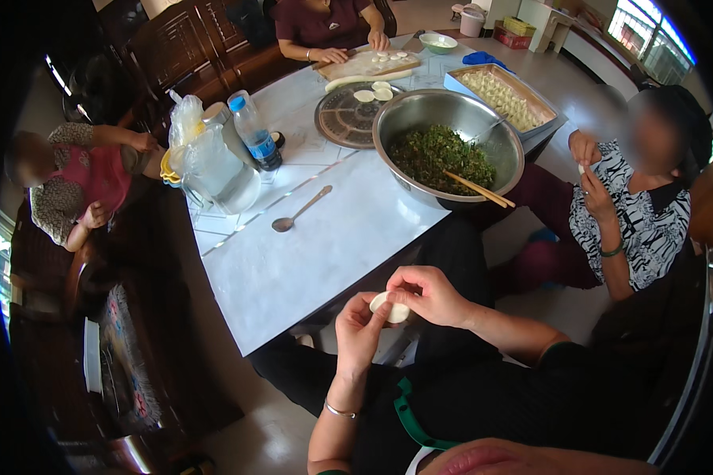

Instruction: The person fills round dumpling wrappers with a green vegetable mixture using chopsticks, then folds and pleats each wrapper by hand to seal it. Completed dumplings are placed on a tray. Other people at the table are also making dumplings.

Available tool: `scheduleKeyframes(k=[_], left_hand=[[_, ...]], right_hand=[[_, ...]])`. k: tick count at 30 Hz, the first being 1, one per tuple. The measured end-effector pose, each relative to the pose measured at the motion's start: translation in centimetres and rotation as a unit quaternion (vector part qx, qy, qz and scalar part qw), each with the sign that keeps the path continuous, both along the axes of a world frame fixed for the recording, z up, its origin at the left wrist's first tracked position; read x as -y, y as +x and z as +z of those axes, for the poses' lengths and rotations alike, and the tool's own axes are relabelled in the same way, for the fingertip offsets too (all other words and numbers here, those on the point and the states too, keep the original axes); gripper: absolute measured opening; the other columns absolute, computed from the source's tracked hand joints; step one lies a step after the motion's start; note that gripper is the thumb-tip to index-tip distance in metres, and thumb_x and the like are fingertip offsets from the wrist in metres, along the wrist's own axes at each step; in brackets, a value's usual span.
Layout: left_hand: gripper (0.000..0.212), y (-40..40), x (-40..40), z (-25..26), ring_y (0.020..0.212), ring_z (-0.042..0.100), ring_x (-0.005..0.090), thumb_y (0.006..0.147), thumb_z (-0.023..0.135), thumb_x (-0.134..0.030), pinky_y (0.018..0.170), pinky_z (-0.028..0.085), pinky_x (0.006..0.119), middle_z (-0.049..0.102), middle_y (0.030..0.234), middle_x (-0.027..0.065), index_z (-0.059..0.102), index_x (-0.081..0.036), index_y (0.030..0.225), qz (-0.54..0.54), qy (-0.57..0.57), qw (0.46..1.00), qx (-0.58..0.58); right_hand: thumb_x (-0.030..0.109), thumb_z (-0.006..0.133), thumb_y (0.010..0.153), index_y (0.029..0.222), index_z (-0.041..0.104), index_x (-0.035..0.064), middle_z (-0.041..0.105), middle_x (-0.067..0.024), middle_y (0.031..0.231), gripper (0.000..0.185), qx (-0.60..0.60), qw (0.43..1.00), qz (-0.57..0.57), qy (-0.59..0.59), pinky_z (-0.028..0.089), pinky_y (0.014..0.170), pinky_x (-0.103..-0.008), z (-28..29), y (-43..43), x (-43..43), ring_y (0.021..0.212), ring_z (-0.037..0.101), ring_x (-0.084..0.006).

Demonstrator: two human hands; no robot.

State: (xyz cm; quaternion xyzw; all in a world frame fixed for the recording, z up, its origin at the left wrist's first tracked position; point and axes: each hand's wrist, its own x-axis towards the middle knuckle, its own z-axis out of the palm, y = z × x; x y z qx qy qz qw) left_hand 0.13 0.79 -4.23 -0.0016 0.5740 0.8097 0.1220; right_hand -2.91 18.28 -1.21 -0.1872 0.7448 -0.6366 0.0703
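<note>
Both my hands pinch a round dough wrapper [397,312] in front of my lap, just off the table's edge. My left hand [362,326] grips its left side, and my right hand [425,295] holds the upper right rim. On the table, a large steel bowl [392,160] holds chopped green filling [442,155], with wooden chopsticks [481,190] and a metal utensil handle [488,127] in it. A metal spoon [284,224] lies nearer me. Behind the bowl, several flat wrappers [364,95] rest on a round perforated metal tray [333,122].
A box [543,127] of formed dumplings stands beyond the bowl. A plastic bottle [252,130] and a bagged pitcher [237,187] stand left. One person [327,24] works dough at a board [333,71]; another [624,208] sits right, and a small child [98,178] is left.
</note>
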Motion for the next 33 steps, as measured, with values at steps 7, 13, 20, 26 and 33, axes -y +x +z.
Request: scheduleKeyframes(k=[7, 13, 20, 26, 33], left_hand=[[0.014, -0.4, 0.4, 1.1, 0.085, 0.067, 0.013, 0.093, 0.065, -0.004, 0.073, 0.057, 0.025, 0.069, 0.096, 0.0078, 0.061, 0.003, 0.104, 0.007, 0.016, 1.0, 0.012], [0.019, -0.1, 0.5, 0.7, 0.086, 0.066, 0.0108, 0.088, 0.07, 0.0, 0.076, 0.055, 0.024, 0.069, 0.095, 0.0054, 0.062, 0.003, 0.104, -0.007, -0.02, 1.0, 0.003], [0.013, 0.1, 0.7, 0.2, 0.077, 0.064, 0.0088, 0.09, 0.068, -0.002, 0.07, 0.053, 0.021, 0.069, 0.088, 0.004, 0.064, 0.003, 0.102, 0.007, -0.017, 1.0, 0.022], [0.02, 0.1, 0.7, 0.6, 0.071, 0.064, 0.0086, 0.1, 0.059, -0.015, 0.065, 0.052, 0.021, 0.069, 0.086, 0.0056, 0.064, 0.004, 0.101, -0.004, -0.037, 0.999, 0.013], [0.027, 0.2, 0.4, 1.0, 0.071, 0.065, 0.0098, 0.103, 0.053, -0.02, 0.064, 0.053, 0.022, 0.069, 0.086, 0.0063, 0.064, 0.004, 0.102, 0.084, -0.004, 0.996, -0.008]], right_hand=[[0.014, 0.056, 0.1, 0.098, 0.065, -0.0002, 0.065, -0.0022, 0.087, 0.016, 0.049, 0.999, -0.007, 0.003, 0.048, 0.069, -0.0209, 0.1, -0.6, 0.0, 0.078, 0.059, -0.006], [0.009, 0.067, 0.092, 0.093, 0.063, 0.0, 0.063, -0.0016, 0.081, 0.01, 0.011, 1.0, 0.006, 0.005, 0.048, 0.066, -0.0222, -0.7, -0.6, 0.6, 0.073, 0.058, -0.0066], [0.008, 0.058, 0.098, 0.096, 0.063, -0.0003, 0.062, -0.0013, 0.085, 0.01, -0.004, 1.0, -0.031, 0.006, 0.047, 0.072, -0.0215, -1.2, -0.9, 0.4, 0.08, 0.056, -0.0056], [0.013, 0.054, 0.101, 0.096, 0.063, -0.0005, 0.063, -0.0017, 0.085, 0.017, 0.043, 0.999, 0.029, -0.009, 0.046, 0.074, -0.0227, -0.8, -0.6, 0.8, 0.08, 0.055, -0.0071], [0.006, 0.066, 0.094, 0.11, 0.056, 0.0003, 0.064, -0.0029, 0.097, 0.02, 0.136, 0.988, 0.049, -0.058, 0.051, 0.081, -0.0238, -0.7, -0.3, 0.1, 0.09, 0.062, -0.008]])
